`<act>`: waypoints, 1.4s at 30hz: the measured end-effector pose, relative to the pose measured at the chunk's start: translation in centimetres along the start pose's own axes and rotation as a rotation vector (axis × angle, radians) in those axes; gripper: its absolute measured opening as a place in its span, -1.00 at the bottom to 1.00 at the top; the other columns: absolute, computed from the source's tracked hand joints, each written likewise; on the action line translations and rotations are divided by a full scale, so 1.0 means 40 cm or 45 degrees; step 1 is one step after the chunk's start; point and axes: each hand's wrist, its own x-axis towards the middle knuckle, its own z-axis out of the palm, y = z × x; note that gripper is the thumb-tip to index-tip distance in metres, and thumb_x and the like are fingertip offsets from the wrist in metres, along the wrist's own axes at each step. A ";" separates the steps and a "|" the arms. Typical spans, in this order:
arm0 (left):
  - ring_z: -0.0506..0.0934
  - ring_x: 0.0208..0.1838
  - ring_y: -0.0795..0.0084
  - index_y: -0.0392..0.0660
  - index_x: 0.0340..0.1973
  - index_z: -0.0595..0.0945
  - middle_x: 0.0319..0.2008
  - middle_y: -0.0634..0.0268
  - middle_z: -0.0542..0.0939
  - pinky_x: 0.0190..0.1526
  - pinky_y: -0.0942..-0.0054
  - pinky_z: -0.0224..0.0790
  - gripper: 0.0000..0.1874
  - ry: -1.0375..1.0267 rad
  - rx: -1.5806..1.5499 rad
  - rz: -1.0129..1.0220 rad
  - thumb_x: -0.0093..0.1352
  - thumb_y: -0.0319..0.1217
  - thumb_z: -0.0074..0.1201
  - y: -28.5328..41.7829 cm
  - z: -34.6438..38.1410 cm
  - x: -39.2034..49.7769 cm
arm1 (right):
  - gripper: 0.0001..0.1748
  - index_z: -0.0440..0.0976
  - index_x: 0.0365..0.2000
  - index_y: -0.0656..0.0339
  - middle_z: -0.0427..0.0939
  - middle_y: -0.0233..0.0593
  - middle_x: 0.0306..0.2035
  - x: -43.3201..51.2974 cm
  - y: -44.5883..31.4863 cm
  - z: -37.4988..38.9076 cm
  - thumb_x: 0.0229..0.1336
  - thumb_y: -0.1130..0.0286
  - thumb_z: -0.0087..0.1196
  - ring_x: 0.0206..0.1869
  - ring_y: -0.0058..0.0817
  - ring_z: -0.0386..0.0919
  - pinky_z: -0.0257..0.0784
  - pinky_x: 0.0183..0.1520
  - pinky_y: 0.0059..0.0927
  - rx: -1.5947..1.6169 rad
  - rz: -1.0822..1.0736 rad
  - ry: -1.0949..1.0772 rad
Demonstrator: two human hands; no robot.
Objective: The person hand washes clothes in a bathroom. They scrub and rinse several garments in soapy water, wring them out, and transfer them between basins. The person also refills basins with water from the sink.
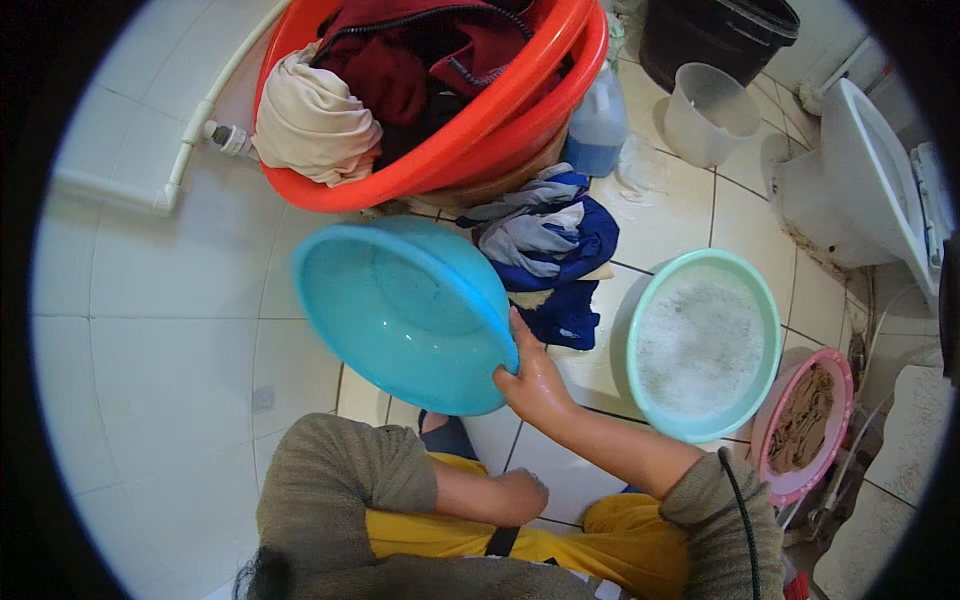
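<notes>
My right hand (532, 375) grips the near right rim of a blue plastic basin (412, 315), thumb outside and fingers at the edge. The basin is tilted and holds no clothes; its inside looks wet. My left hand (525, 496) is bent in front of my lap, away from the basin; its fingers look curled, and whether anything is in them cannot be made out. Behind the basin, blue and grey wet clothes (551, 240) lie heaped on the tiled floor. To the right stands a pale green basin (772, 330) of foamy water.
Stacked red tubs (450, 157) hold dark red clothing (390, 75) and a cream cloth (315, 120). Farther right are a jug of blue liquid (598, 124), a translucent bucket (709, 112), a black bucket (712, 37), a toilet (862, 180) and a pink basin (765, 457) with brown cloth. A white pipe (196, 124) runs along the left wall.
</notes>
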 end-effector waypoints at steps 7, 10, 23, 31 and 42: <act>0.60 -0.16 0.04 -0.43 0.03 0.50 -0.20 -0.02 0.63 -0.16 0.14 0.46 -0.56 -0.010 0.055 -0.008 0.28 -0.43 -0.02 -0.041 0.037 0.000 | -0.20 0.01 0.30 0.36 0.54 0.21 -0.13 0.103 0.066 0.180 0.03 0.46 0.01 -0.40 -0.08 0.63 0.56 -0.62 -0.29 0.618 0.494 -0.221; 0.60 -0.13 -0.01 -0.42 -0.04 0.53 -0.20 -0.04 0.63 -0.13 0.09 0.45 -0.61 0.013 0.021 -0.028 0.27 -0.44 -0.02 -0.067 0.039 -0.001 | -0.28 0.10 0.26 0.28 0.56 0.13 -0.15 0.119 0.118 0.202 0.06 0.44 0.01 -0.45 -0.11 0.64 0.56 -0.69 -0.30 0.735 0.638 -0.276; 0.56 -0.04 -0.05 -0.34 0.12 0.45 -0.09 -0.09 0.59 -0.04 0.03 0.41 -0.50 -0.187 -0.083 -0.078 0.35 -0.26 0.00 -0.158 -0.109 0.027 | -0.45 0.43 0.04 0.29 0.61 0.05 -0.25 0.133 0.150 0.044 0.18 0.09 0.09 -0.24 -0.11 0.60 0.55 -0.40 -0.10 -0.191 0.477 -1.067; 0.50 0.16 0.10 -0.29 0.38 0.10 0.15 -0.11 0.49 0.08 0.21 0.42 -0.18 0.095 -0.737 -0.251 0.41 -0.03 0.01 -0.347 -0.169 0.181 | -0.47 0.54 -0.60 0.33 0.59 -0.15 -0.62 -0.174 0.302 -0.593 0.22 0.05 -0.05 -0.53 -0.32 0.56 0.44 -0.34 -0.22 -0.166 0.468 -0.609; 0.45 0.18 0.09 -0.14 0.32 0.23 0.23 0.05 0.38 0.11 -0.02 0.40 -0.37 0.532 -2.288 -0.421 0.39 -0.29 0.06 -0.351 -0.339 0.475 | -0.35 0.18 0.18 0.31 0.50 0.01 -0.01 -0.611 0.595 -0.703 0.28 0.06 0.04 -0.15 -0.19 0.63 0.61 -0.13 -0.15 1.100 1.228 0.434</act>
